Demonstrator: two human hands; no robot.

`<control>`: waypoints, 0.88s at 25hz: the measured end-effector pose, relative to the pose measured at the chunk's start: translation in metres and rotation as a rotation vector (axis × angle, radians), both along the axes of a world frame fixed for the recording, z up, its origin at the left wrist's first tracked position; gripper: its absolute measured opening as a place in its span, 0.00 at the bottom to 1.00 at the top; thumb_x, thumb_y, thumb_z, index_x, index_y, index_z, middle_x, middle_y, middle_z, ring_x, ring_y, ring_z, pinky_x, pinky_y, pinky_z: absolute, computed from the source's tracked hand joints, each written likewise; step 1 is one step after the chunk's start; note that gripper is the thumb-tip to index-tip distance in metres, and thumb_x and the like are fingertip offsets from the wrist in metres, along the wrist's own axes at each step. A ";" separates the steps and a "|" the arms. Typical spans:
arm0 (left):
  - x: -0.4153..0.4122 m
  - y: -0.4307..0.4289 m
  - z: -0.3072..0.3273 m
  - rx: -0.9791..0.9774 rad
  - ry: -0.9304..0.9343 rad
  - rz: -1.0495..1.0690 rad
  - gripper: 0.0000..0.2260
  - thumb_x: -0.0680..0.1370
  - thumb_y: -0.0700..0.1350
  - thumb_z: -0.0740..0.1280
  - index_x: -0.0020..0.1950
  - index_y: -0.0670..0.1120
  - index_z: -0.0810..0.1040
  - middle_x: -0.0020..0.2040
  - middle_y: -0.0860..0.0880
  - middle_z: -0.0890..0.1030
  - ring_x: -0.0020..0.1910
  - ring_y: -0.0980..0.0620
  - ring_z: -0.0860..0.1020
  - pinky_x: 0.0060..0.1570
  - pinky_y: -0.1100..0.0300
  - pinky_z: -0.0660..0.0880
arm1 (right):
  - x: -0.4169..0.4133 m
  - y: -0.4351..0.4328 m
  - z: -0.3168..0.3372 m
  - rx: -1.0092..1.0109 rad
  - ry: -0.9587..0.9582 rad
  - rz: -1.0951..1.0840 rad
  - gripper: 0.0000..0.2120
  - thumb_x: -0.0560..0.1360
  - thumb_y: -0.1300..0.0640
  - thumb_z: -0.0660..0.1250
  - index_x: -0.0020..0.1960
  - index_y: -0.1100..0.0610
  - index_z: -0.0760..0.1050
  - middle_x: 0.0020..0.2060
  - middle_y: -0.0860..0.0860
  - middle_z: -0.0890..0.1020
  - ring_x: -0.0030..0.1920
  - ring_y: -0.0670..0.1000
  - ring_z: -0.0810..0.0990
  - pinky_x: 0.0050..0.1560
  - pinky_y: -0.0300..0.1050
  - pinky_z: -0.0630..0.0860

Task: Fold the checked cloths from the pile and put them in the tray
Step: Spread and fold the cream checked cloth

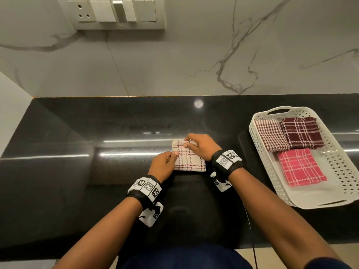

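Holding a folded cream checked cloth (189,158) flat on the black counter (77,171) with both hands.

Pinching its left edge with the left hand (162,166), thumb and curled fingers closing on the fabric; gripping its far corner with the right hand (202,145), fingers bending over the top edge. Lying between the two hands, in front of both wrists wearing black bands (144,189) with printed markers. Sitting well apart from the white perforated tray (256,144) at the right, itself carrying a red-and-white cloth (271,135) beside a maroon cloth (302,133) at the far end and a pink cloth (301,167) nearer.
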State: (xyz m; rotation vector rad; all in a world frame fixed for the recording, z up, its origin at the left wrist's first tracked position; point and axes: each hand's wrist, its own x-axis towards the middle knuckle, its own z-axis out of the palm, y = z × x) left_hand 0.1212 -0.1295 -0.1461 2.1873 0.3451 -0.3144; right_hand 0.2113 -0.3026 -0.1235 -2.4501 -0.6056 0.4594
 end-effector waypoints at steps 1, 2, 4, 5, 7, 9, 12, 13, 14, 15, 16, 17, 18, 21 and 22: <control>0.005 -0.002 -0.001 0.040 0.014 0.010 0.22 0.83 0.54 0.57 0.43 0.38 0.78 0.41 0.43 0.83 0.42 0.43 0.80 0.45 0.50 0.76 | 0.001 0.001 -0.006 -0.026 0.009 -0.013 0.11 0.80 0.48 0.65 0.58 0.54 0.78 0.51 0.52 0.84 0.52 0.53 0.81 0.52 0.47 0.75; 0.009 -0.003 0.000 0.081 0.037 0.019 0.22 0.83 0.53 0.57 0.40 0.38 0.77 0.39 0.42 0.82 0.40 0.43 0.79 0.43 0.51 0.75 | 0.002 0.002 -0.010 -0.038 0.004 -0.020 0.11 0.80 0.48 0.65 0.57 0.55 0.78 0.51 0.53 0.84 0.53 0.54 0.81 0.52 0.48 0.75; 0.017 -0.005 -0.001 0.141 0.084 0.046 0.21 0.83 0.52 0.58 0.37 0.40 0.74 0.37 0.40 0.80 0.38 0.43 0.77 0.41 0.52 0.73 | 0.002 0.001 -0.014 -0.074 -0.037 -0.035 0.13 0.80 0.48 0.65 0.58 0.55 0.76 0.52 0.54 0.82 0.54 0.54 0.79 0.53 0.49 0.74; 0.020 -0.005 -0.002 0.153 0.094 0.064 0.21 0.83 0.51 0.58 0.36 0.40 0.73 0.37 0.39 0.80 0.39 0.41 0.77 0.41 0.52 0.73 | 0.000 0.001 -0.014 -0.106 -0.116 -0.031 0.15 0.79 0.47 0.66 0.60 0.56 0.75 0.55 0.54 0.81 0.56 0.55 0.78 0.56 0.50 0.74; 0.023 -0.005 -0.006 0.156 0.097 0.097 0.20 0.83 0.49 0.59 0.36 0.38 0.75 0.40 0.36 0.81 0.42 0.38 0.78 0.42 0.52 0.73 | -0.006 0.001 -0.016 -0.142 -0.386 0.092 0.22 0.78 0.47 0.67 0.68 0.57 0.73 0.66 0.57 0.75 0.68 0.58 0.72 0.67 0.55 0.70; 0.023 -0.004 -0.006 0.157 0.110 0.083 0.21 0.83 0.48 0.59 0.38 0.35 0.77 0.39 0.36 0.81 0.41 0.38 0.78 0.43 0.52 0.72 | -0.018 0.001 -0.019 -0.223 -0.495 0.309 0.27 0.80 0.45 0.63 0.75 0.55 0.67 0.76 0.57 0.66 0.77 0.58 0.62 0.76 0.60 0.59; 0.021 -0.002 -0.001 0.140 0.122 0.077 0.21 0.82 0.50 0.60 0.36 0.38 0.77 0.34 0.41 0.79 0.35 0.45 0.76 0.42 0.53 0.74 | -0.026 -0.010 -0.029 -0.417 -0.218 0.300 0.34 0.81 0.36 0.50 0.82 0.49 0.46 0.80 0.54 0.53 0.80 0.58 0.50 0.78 0.62 0.50; 0.020 0.000 0.001 0.120 0.114 0.111 0.20 0.82 0.51 0.61 0.38 0.38 0.78 0.36 0.42 0.81 0.36 0.46 0.78 0.43 0.53 0.76 | -0.027 -0.013 -0.030 -0.441 -0.143 0.237 0.35 0.81 0.34 0.49 0.81 0.47 0.42 0.81 0.54 0.51 0.80 0.58 0.49 0.77 0.63 0.51; 0.018 0.006 0.003 0.063 0.115 0.178 0.19 0.81 0.53 0.62 0.41 0.39 0.80 0.38 0.43 0.83 0.38 0.46 0.81 0.45 0.53 0.79 | -0.028 -0.014 -0.032 -0.455 -0.109 0.185 0.36 0.80 0.33 0.49 0.81 0.46 0.40 0.80 0.54 0.52 0.79 0.59 0.51 0.76 0.63 0.52; 0.013 0.011 0.005 -0.036 0.137 0.259 0.18 0.80 0.55 0.64 0.44 0.41 0.80 0.40 0.43 0.84 0.39 0.47 0.83 0.45 0.52 0.81 | -0.032 -0.012 -0.032 -0.468 -0.102 0.138 0.37 0.80 0.33 0.50 0.81 0.47 0.41 0.80 0.54 0.54 0.78 0.59 0.54 0.75 0.63 0.55; 0.007 0.016 0.008 -0.164 0.189 0.318 0.18 0.79 0.57 0.65 0.45 0.42 0.80 0.41 0.44 0.84 0.39 0.47 0.83 0.44 0.53 0.82 | -0.039 -0.007 -0.033 -0.478 -0.106 0.086 0.37 0.80 0.33 0.51 0.81 0.48 0.42 0.78 0.55 0.57 0.76 0.59 0.57 0.72 0.62 0.59; 0.000 0.018 0.011 -0.290 0.258 0.335 0.17 0.78 0.57 0.67 0.46 0.42 0.80 0.42 0.43 0.85 0.38 0.49 0.83 0.43 0.54 0.82 | -0.046 -0.001 -0.033 -0.480 -0.108 0.027 0.38 0.79 0.34 0.52 0.81 0.50 0.44 0.75 0.56 0.60 0.73 0.59 0.61 0.69 0.61 0.64; -0.007 0.018 0.012 -0.382 0.318 0.317 0.16 0.78 0.55 0.69 0.47 0.41 0.80 0.44 0.42 0.85 0.38 0.50 0.82 0.43 0.57 0.82 | -0.054 0.005 -0.034 -0.470 -0.095 -0.040 0.38 0.79 0.35 0.54 0.81 0.52 0.46 0.72 0.57 0.63 0.70 0.60 0.63 0.65 0.60 0.67; -0.017 0.007 0.012 -0.640 0.342 0.379 0.10 0.78 0.47 0.70 0.53 0.41 0.80 0.51 0.41 0.84 0.45 0.51 0.82 0.46 0.58 0.81 | -0.076 0.017 -0.035 -0.377 -0.009 -0.239 0.35 0.79 0.35 0.57 0.79 0.53 0.54 0.65 0.58 0.67 0.63 0.59 0.67 0.60 0.58 0.70; -0.018 0.002 0.014 -0.742 0.336 0.444 0.09 0.78 0.44 0.70 0.55 0.41 0.80 0.52 0.41 0.84 0.47 0.50 0.83 0.45 0.57 0.80 | -0.082 0.016 -0.034 -0.337 0.037 -0.271 0.34 0.79 0.36 0.57 0.78 0.52 0.56 0.64 0.58 0.68 0.63 0.59 0.67 0.61 0.57 0.70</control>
